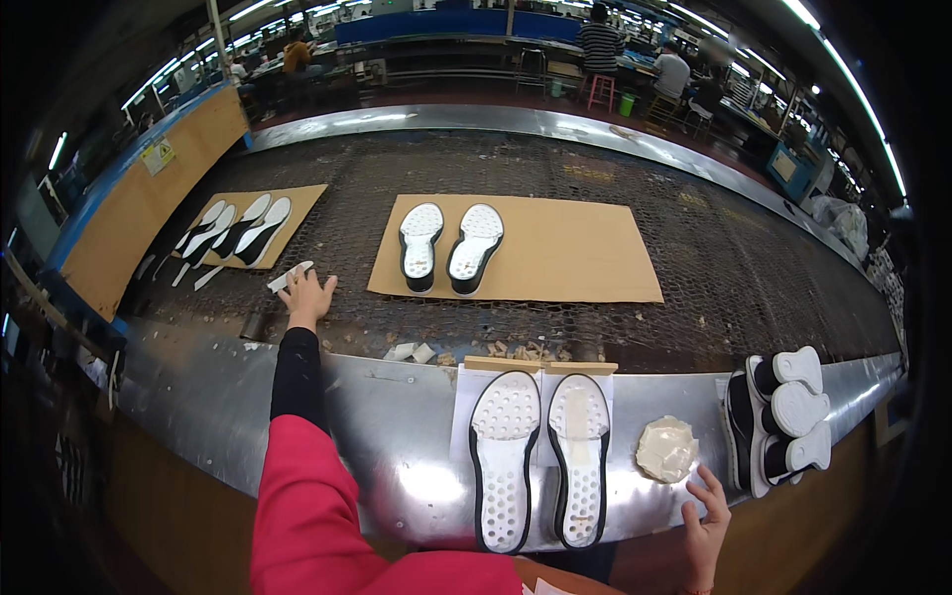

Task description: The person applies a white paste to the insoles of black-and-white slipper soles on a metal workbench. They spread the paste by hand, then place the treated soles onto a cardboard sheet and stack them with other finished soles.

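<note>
Left hand (pixel 307 296) stretched out, fingers on thin white insole (pixel 290 277) (probably light, bendy; best pinched at edge); right hand (pixel 706 526) open, grasping nothing.

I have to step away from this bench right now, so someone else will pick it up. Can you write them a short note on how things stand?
Left hand: stretched out onto the mesh belt, fingers on a small white strip beside the left cardboard sheet, which carries several soles.
Right hand: open, holding nothing, at the near edge of the metal ledge, just below a crumpled pale wad.
Two soles lie side by side on paper in front of you.
Another pair sits on the middle cardboard sheet on the belt.
A stack of soles waits on the right.
Done or left: cannot tell from this view.
</note>
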A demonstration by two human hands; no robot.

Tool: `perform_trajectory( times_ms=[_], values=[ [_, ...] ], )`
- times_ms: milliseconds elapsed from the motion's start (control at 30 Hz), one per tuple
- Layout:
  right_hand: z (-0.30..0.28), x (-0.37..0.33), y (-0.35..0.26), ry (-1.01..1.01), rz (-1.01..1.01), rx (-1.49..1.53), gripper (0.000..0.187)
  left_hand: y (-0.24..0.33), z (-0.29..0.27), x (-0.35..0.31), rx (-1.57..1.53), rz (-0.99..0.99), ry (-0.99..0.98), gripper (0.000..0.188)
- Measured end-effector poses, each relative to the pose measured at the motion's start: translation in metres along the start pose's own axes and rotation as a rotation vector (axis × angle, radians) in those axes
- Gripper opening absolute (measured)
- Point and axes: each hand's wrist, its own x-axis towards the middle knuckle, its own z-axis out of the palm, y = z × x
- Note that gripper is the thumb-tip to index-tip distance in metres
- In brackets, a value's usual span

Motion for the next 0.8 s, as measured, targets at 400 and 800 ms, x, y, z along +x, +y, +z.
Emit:
perform_trajectory(
  times_ms=[400, 800],
  values=[
    [0.002, 0.019, -0.025, -0.030, -0.114, -0.029, 0.033, -0.019, -0.001, 0.010, -0.078, 0.104, 0.082, 0.070],
    [0.010, 0.031, -0.040, -0.051, -0.245, 0.002, 0.027, 0.053, -0.057, -0.035, -1.466, 0.434, 0.126, 0.034]
  ],
)
